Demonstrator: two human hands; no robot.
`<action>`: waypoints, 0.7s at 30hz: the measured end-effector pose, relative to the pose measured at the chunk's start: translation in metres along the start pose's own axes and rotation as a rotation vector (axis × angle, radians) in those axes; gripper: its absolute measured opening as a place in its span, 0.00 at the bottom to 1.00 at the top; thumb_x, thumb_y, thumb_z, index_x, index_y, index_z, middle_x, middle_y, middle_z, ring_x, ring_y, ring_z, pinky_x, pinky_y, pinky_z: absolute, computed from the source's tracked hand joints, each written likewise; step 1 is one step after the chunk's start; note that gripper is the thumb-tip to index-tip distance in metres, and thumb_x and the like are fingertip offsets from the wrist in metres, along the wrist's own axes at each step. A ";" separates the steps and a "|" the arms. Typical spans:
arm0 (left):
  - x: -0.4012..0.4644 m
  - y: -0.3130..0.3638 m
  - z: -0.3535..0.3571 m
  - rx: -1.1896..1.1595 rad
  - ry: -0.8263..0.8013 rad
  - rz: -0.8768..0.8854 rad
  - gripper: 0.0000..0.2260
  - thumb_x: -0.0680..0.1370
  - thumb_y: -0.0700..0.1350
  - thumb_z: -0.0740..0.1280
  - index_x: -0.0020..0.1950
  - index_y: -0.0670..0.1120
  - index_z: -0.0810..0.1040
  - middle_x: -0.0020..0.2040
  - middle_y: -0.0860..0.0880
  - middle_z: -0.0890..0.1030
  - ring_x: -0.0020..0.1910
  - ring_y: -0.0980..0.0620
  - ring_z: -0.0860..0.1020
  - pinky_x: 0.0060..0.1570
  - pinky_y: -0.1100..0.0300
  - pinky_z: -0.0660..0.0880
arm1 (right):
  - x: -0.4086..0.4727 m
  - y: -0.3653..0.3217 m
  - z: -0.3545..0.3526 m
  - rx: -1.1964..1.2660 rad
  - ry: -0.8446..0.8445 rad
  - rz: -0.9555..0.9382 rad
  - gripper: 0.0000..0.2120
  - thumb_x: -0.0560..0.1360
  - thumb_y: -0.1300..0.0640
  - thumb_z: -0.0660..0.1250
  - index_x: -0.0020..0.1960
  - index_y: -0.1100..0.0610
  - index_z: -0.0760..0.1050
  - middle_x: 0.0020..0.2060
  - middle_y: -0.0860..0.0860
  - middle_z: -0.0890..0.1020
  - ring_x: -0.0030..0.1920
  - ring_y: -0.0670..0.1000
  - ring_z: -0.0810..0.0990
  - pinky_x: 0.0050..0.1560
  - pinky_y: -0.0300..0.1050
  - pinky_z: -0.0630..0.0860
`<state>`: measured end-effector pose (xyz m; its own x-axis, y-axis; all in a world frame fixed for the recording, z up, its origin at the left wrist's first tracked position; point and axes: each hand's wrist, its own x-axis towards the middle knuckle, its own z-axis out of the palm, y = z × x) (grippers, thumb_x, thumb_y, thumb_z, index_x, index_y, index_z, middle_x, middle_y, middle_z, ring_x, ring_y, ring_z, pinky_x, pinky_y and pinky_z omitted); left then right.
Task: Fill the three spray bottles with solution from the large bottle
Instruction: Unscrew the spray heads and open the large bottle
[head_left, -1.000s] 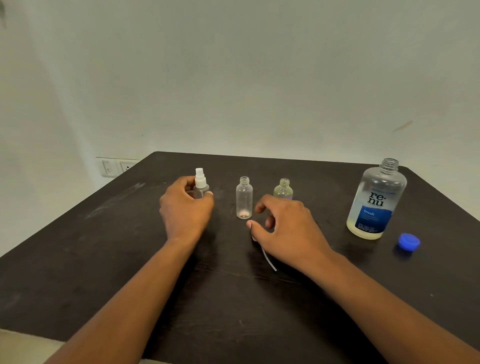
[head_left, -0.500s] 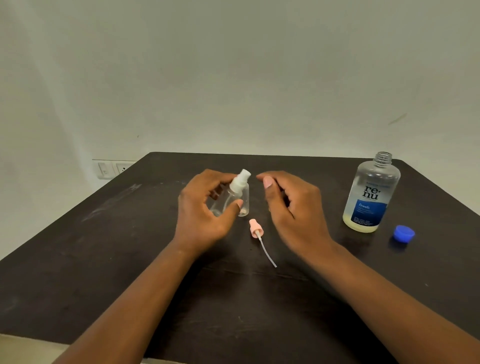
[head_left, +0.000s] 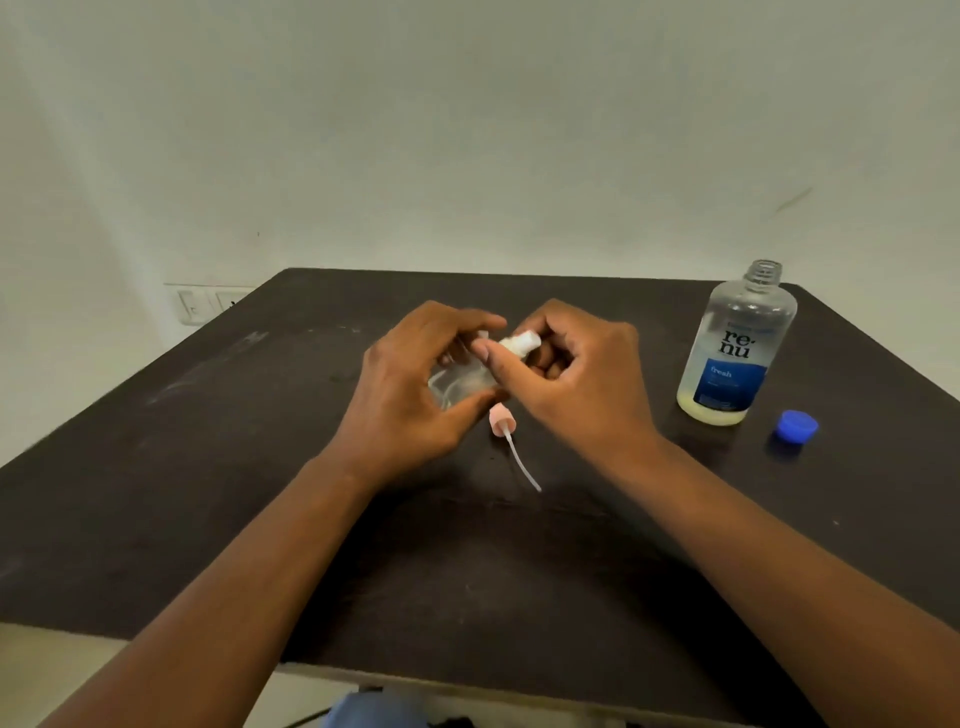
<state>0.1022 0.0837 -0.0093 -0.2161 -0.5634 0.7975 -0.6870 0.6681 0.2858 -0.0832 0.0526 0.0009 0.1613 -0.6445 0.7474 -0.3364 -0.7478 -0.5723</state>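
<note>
Hands meet over the middle of the dark worktop (head_left: 208, 519). Left hand (head_left: 410, 395) is curled round the body of a small clear spray bottle (head_left: 457, 382), thumb under it and fingers over the far side; the bottle is tilted, its neck pointing right. Right hand (head_left: 571, 374) pinches the bottle's white spray head (head_left: 519, 343) between thumb and forefinger, the other fingers curled in towards the palm. Both grips are closed on their objects. Whether the bottle touches the worktop cannot be told, as the hands cover it.

Pink spray head (head_left: 501, 418) lies on the worktop just below the held bottle, its thin dip tube (head_left: 522, 465) running down and right towards the viewer. It is apart from any bottle.

Large bottle (head_left: 737, 348) stands upright at the right of the worktop, well apart from the hands. Its mouth is uncapped. A shallow layer of pale yellowish liquid sits at its base; label is blue and white, reading "renu fresh". Blue cap (head_left: 797, 425) rests on the worktop just beside it, to the right.

Wall socket plate (head_left: 208, 303) is visible on the wall behind the worktop's left far corner.
</note>
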 end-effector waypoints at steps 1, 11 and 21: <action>0.000 0.001 0.000 0.008 0.011 0.002 0.21 0.74 0.45 0.79 0.65 0.42 0.81 0.58 0.47 0.82 0.53 0.51 0.82 0.51 0.52 0.80 | 0.000 0.000 0.000 -0.012 0.001 -0.007 0.16 0.74 0.46 0.79 0.38 0.57 0.79 0.26 0.47 0.78 0.26 0.48 0.75 0.30 0.34 0.66; 0.003 -0.002 0.007 0.056 0.130 0.016 0.18 0.73 0.50 0.81 0.56 0.40 0.85 0.49 0.47 0.86 0.47 0.50 0.83 0.49 0.53 0.80 | 0.008 0.005 0.004 0.068 0.016 0.026 0.22 0.78 0.47 0.75 0.36 0.63 0.76 0.27 0.54 0.79 0.27 0.50 0.76 0.28 0.46 0.69; 0.003 -0.006 0.006 0.000 0.101 0.017 0.16 0.75 0.47 0.79 0.60 0.42 0.86 0.50 0.49 0.87 0.47 0.53 0.84 0.49 0.59 0.79 | 0.003 0.000 0.005 0.138 -0.016 0.029 0.14 0.80 0.55 0.74 0.41 0.64 0.78 0.27 0.45 0.74 0.28 0.41 0.77 0.30 0.31 0.65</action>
<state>0.1017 0.0751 -0.0121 -0.1564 -0.4999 0.8518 -0.6835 0.6774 0.2720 -0.0782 0.0499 0.0017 0.1685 -0.6681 0.7247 -0.2108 -0.7427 -0.6356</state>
